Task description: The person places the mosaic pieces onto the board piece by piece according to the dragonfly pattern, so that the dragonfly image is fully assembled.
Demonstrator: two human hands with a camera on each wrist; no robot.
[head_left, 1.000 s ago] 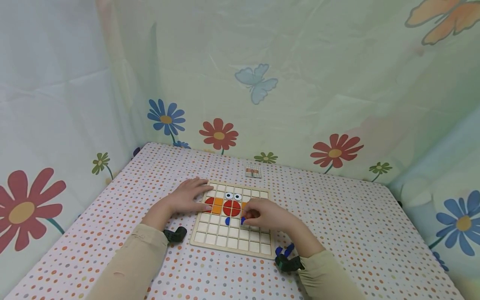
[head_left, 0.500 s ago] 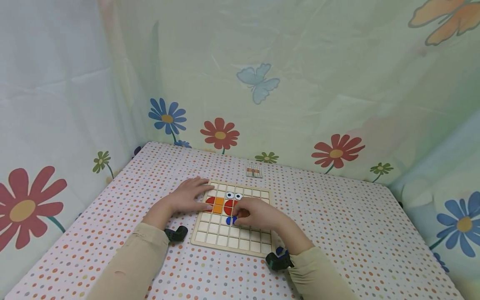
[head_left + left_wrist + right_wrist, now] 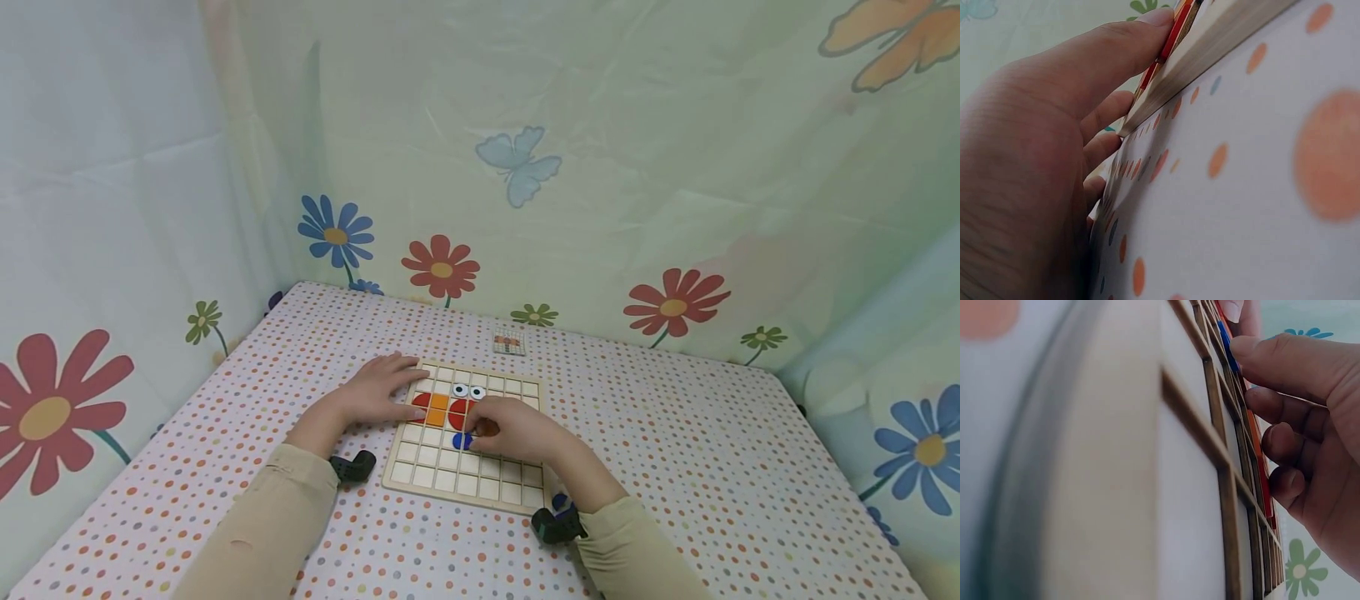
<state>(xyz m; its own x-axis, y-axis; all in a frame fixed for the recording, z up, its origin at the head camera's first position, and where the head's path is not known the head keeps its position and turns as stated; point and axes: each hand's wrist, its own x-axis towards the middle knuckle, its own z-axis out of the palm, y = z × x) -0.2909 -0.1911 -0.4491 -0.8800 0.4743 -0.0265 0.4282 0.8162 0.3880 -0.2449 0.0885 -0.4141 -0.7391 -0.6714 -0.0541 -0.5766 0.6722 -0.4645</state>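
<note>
A wooden grid board [image 3: 465,495] lies on the table, with colored pieces in its cells. My left hand [image 3: 375,390] rests at its left edge, fingers spread, thumb over a red piece [image 3: 421,401]. Over the board's middle, my right hand [image 3: 517,429] has curled fingers, with the thumb tip against a blue half-circle piece [image 3: 1227,347]. That piece adjoins another blue half-circle piece [image 3: 458,441], and together they look like a disc. Orange pieces [image 3: 437,410], two eye pieces [image 3: 468,392] and a partly covered red disc [image 3: 456,415] lie above. My right hand hides the cells under it.
Behind the board lies a small pattern card [image 3: 509,342]. Loose blue pieces [image 3: 560,502] lie by the right wrist, mostly behind its black camera [image 3: 557,525]. A dotted cloth [image 3: 675,433] covers the table, and printed curtains stand around it.
My right hand has moved left with the blue half-circle piece, bringing it against the other blue one. It now covers part of the red disc. The left hand stays in place.
</note>
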